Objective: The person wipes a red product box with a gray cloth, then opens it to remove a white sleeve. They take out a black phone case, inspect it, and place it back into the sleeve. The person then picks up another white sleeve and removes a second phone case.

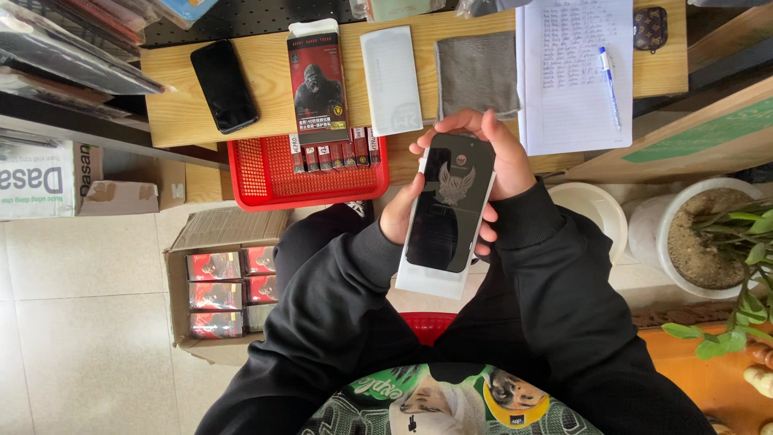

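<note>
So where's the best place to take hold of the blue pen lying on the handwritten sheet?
Probably mid-barrel on the blue pen, coming from above with fingers across its narrow width. It lies flat and nearly upright in view on the handwritten sheet, with bare paper on both sides and nothing touching it.

Bare wood (173, 113) left of the phone (224, 85) (boxes, cloth crowd elsewhere).

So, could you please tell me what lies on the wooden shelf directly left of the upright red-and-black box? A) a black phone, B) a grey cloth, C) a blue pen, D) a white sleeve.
A: the black phone lies flat on the wooden shelf left of the red-and-black box, whereas the grey cloth and the blue pen lie to its right.
</note>
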